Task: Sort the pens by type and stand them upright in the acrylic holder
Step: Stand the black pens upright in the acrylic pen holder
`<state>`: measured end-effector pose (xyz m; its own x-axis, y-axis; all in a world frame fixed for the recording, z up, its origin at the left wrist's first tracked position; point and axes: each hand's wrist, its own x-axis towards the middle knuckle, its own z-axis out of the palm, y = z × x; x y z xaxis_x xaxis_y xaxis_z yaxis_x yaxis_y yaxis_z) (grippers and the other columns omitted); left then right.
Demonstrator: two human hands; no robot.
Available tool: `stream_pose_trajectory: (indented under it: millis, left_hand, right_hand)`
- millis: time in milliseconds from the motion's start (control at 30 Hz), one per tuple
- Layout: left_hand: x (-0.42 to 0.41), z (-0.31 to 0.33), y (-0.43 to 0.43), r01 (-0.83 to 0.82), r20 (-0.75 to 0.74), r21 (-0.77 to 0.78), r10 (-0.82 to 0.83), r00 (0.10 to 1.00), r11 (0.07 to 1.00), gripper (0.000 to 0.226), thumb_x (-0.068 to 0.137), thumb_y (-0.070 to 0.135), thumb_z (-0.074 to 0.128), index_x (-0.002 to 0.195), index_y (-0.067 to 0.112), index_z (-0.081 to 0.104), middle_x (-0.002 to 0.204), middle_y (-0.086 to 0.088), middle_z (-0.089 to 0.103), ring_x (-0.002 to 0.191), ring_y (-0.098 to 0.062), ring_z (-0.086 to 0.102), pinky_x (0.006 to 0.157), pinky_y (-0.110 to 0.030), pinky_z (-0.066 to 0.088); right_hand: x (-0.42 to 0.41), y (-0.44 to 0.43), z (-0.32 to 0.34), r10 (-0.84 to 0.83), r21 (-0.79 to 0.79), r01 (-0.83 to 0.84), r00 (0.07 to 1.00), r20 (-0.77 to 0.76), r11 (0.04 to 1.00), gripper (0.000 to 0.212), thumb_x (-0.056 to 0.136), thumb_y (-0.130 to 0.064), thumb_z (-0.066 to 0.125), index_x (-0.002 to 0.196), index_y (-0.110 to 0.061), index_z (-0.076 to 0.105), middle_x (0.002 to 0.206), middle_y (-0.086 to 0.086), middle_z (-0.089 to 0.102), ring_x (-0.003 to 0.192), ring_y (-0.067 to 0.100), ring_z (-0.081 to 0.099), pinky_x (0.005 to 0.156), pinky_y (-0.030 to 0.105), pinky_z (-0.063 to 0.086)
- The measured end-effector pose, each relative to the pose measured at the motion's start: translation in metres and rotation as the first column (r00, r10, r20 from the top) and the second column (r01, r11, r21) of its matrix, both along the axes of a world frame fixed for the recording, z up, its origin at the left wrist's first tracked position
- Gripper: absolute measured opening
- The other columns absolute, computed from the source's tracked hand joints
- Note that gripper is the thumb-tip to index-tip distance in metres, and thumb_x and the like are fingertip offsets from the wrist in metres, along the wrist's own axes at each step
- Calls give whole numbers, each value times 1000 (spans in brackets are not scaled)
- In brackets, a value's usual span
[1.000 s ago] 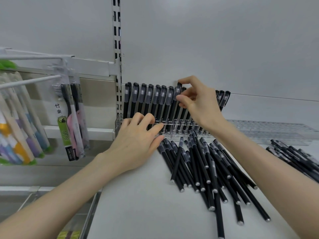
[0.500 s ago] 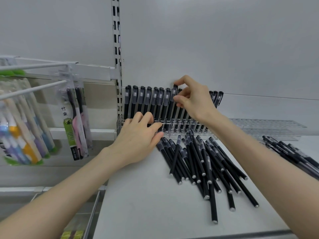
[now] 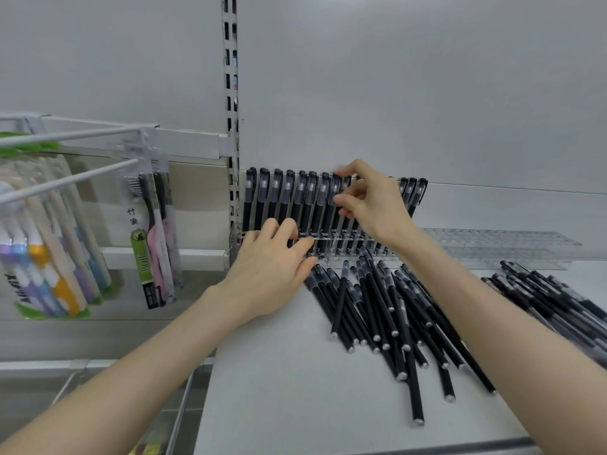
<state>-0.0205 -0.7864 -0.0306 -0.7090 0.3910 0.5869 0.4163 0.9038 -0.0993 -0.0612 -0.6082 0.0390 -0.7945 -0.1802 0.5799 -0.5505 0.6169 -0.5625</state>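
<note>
A clear acrylic holder (image 3: 335, 244) stands at the back of the white shelf, and a row of black capped pens (image 3: 289, 201) stands upright in it. My right hand (image 3: 371, 201) pinches the cap end of one upright pen (image 3: 335, 192) in the row. With its fingers flat, my left hand (image 3: 272, 267) rests against the holder's front left part. A pile of loose black pens (image 3: 384, 310) lies on the shelf in front of the holder. My right hand hides part of the row.
An empty stretch of acrylic holder (image 3: 499, 241) runs to the right, and a second heap of black pens (image 3: 555, 297) lies at the far right. Packaged toothbrushes (image 3: 154, 238) hang on hooks to the left. The shelf front edge (image 3: 361, 449) is near.
My right hand has shifted slightly along the pen tops, still pinching a pen in the row. My left hand has stayed on the holder. The camera view moved a little.
</note>
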Motion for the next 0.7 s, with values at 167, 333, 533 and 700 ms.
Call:
stream_pose_trajectory:
  millis: [167,333,533,700]
  left_hand:
    - [1,2,0,3,9,-11,-3,1000,1000,51,91,44,29,105,14,67,93,-3,54,83,-25,51,63,-36,41]
    - [12,12,10,-54,119,11,52,991,998,58,93,49,16,111,21,63,105,2,54,95,-21,50,85,-38,38]
    - [40,20,38,-116,253,100,88,963,988,37,98,44,33,114,21,57,110,1,53,104,-20,50,86,-33,40]
    - [71,13,69,-251,413,139,174,894,958,42,95,53,35,120,22,48,116,-2,53,105,-24,54,88,-37,46]
  right_hand:
    - [0,4,-3,-30,22,32,998,-61,999,31,89,-9,64,118,-18,58,78,-1,67,72,12,65,77,35,55]
    - [6,16,-5,-41,63,46,996,-83,997,33,91,-16,63,123,-18,57,85,-2,67,76,8,60,81,31,51]
    - [26,43,-14,-29,118,39,996,-83,992,15,93,-21,58,104,-13,65,84,-4,64,74,8,56,74,24,45]
    - [49,73,-34,58,254,-60,998,14,965,14,94,-24,57,99,-14,66,91,-5,65,86,10,59,84,31,50]
